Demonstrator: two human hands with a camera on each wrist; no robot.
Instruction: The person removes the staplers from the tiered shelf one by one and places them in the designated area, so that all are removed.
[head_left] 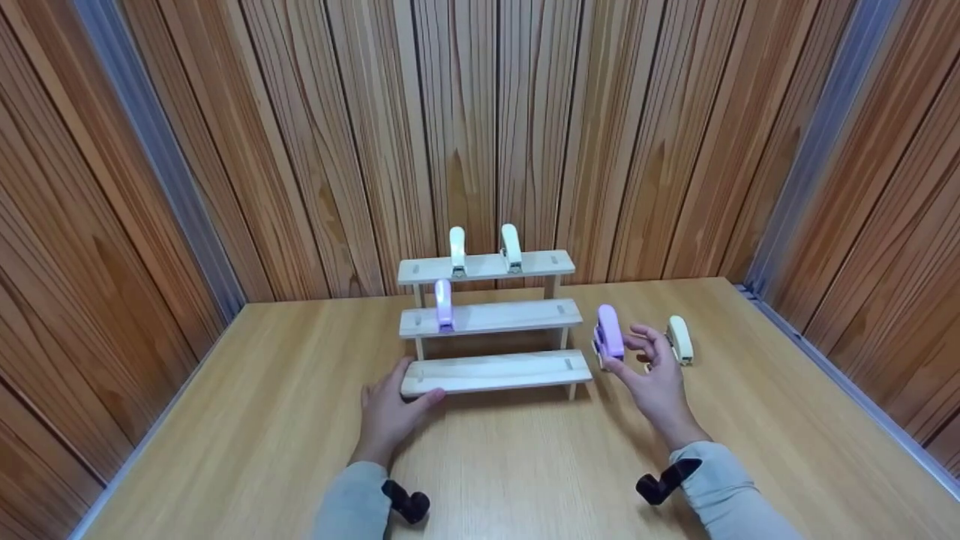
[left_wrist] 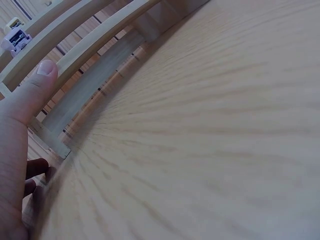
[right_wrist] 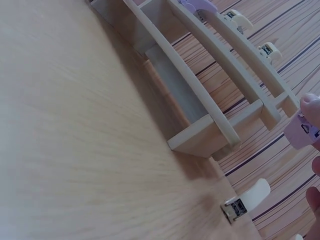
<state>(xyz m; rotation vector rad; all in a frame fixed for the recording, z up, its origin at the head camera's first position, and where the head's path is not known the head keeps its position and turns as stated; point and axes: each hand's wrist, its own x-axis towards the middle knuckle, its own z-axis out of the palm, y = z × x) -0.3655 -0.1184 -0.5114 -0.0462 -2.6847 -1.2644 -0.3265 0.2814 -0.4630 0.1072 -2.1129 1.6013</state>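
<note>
**Purple stapler pinched beside the stepped rack**

Your right hand (head_left: 654, 379) pinches a purple stapler (head_left: 608, 334), smooth rounded plastic, held up just right of the rack's bottom step. Its lower half is hidden behind your fingers. Your left hand (head_left: 391, 409) lies flat, fingers relaxed, thumb touching the left end of the pale, matte wooden three-step rack (head_left: 495, 371). Middle step: another purple stapler (head_left: 444, 304). Top step: two white staplers (head_left: 484, 251). A cream stapler (head_left: 680, 339) sits on the wood-grain counter (head_left: 262, 420) near your right hand. Both wrist views are blurred.
</note>
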